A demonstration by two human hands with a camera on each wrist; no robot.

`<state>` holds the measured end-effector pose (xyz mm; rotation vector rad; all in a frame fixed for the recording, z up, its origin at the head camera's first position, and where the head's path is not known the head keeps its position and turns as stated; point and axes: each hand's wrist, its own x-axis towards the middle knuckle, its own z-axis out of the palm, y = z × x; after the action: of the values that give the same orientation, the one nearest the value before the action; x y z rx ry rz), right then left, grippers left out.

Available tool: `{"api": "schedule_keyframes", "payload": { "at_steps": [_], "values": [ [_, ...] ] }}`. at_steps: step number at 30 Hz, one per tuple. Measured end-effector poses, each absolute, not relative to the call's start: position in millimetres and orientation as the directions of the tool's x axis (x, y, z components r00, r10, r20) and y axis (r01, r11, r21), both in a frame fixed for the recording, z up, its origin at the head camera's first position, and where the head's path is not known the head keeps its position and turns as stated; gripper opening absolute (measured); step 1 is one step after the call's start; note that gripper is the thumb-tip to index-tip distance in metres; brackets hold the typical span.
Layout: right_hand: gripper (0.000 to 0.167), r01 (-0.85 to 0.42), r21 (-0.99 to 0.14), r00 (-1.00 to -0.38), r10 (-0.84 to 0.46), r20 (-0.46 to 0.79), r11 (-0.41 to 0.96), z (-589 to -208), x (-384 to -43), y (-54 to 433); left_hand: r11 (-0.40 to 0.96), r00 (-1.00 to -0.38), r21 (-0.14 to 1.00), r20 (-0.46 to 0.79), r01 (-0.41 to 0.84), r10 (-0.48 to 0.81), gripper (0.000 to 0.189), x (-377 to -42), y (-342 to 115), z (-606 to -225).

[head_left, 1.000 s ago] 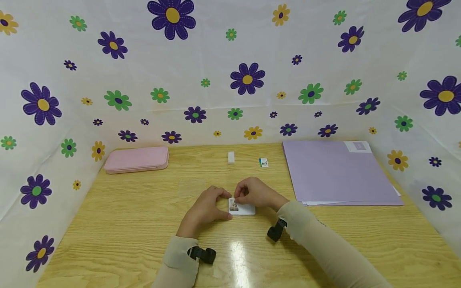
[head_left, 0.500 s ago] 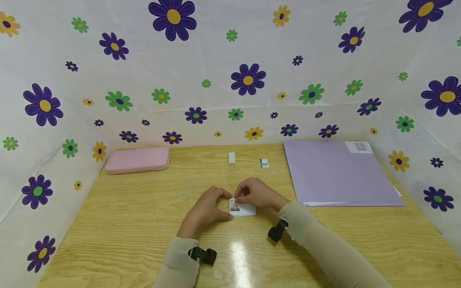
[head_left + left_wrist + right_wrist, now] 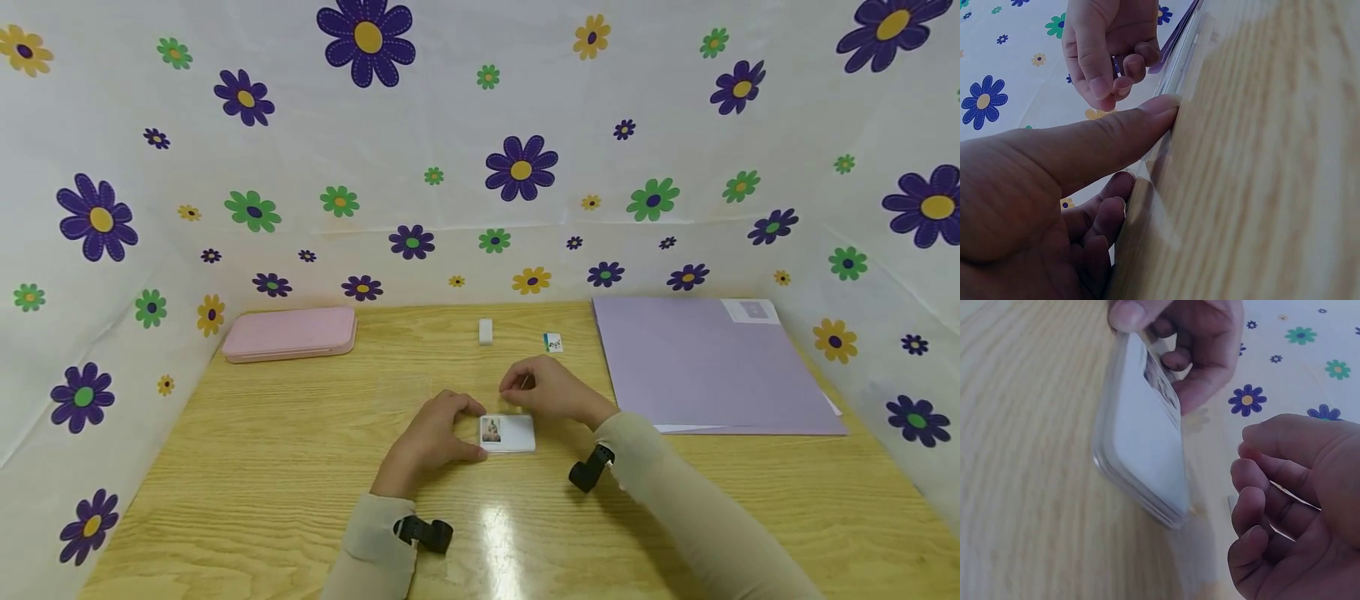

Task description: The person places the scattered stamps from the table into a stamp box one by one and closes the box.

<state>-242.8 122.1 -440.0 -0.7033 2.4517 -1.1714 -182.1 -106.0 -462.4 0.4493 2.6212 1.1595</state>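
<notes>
A thin white card-sized block with rounded corners [image 3: 517, 435] lies on the wooden table in the head view. A small photo [image 3: 491, 429] shows on its left end. My left hand [image 3: 433, 435] pinches that end by its two long edges, thumb on the near side, fingers on the far side. Seen from the right wrist, the white block [image 3: 1147, 444] has layered edges. My right hand [image 3: 553, 390] is held just beyond the block's far right edge. Its thumb and forefinger tips come together, the other fingers loosely curled, with nothing visible between them [image 3: 1279, 506].
Behind stand a pink pencil case [image 3: 291, 334], a white eraser [image 3: 486, 332] and a small printed card [image 3: 552, 342]. A faint clear sheet [image 3: 403, 390] lies left of centre. At right is a large lilac folder [image 3: 697, 367] with papers under it. Flowered cloth [image 3: 450, 125] encloses the table.
My right hand has lifted off the photo and moved up and to the right, uncovering the whole photo and block. The left hand keeps its hold. The head view has shifted slightly.
</notes>
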Motion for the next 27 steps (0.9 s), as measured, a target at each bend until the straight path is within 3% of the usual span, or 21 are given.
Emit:
{"api": "schedule_keyframes", "payload": {
  "at_steps": [21,27],
  "values": [
    [0.018,-0.257,-0.734,-0.917,-0.398,-0.02,0.629,-427.6,-281.5,155.4,0.638,-0.927,0.749,-0.089,0.178,0.364,0.054,-181.4,-106.7,-464.0],
    [0.023,-0.207,-0.746,-0.929,-0.365,-0.052,0.633,-426.5,-292.0,166.7,0.63,-0.926,0.753,-0.075,0.191,0.37,0.055,-182.2,-106.8,-465.9]
  ]
}}
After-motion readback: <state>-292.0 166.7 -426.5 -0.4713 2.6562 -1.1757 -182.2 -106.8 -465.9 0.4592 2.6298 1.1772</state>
